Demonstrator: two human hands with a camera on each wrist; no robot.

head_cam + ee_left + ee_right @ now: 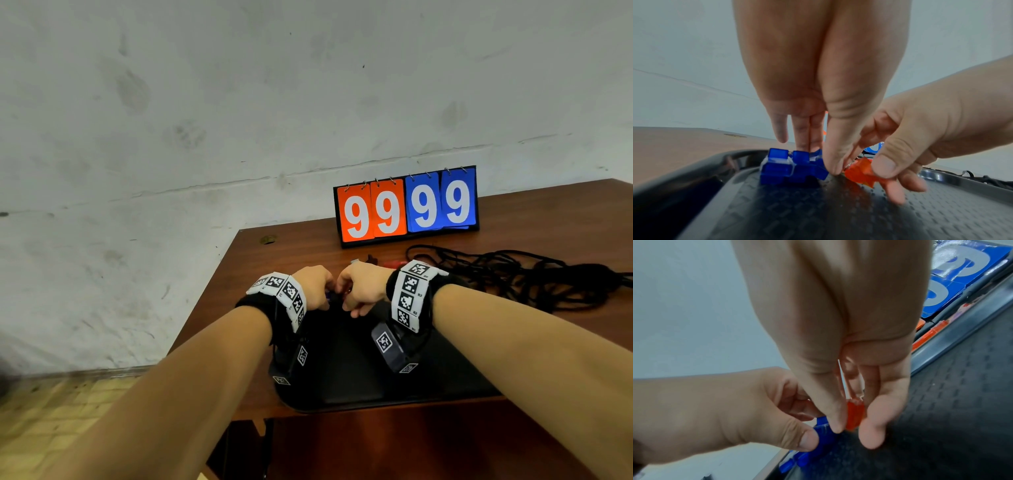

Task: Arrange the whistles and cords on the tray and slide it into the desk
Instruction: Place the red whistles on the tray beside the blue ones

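A black tray (359, 380) lies on the wooden desk (274, 260) near its front edge. Both hands meet at the tray's far rim. My left hand (320, 291) pinches transparent blue whistles (785, 168) that stand on the tray's textured floor (838, 219), thumb in front and fingers behind. My right hand (359, 291) pinches a transparent orange whistle (859, 172) between thumb and fingers, right beside the blue ones. The right wrist view shows the orange whistle (854, 415) just above the tray floor. A tangle of black cords (534, 277) lies on the desk to the right.
A flip scoreboard (407, 205) reading 99 99 stands at the back of the desk against the wall. More orange pieces (929, 335) lie on the desk just beyond the tray's far rim. The desk's left edge drops to a tiled floor (51, 428).
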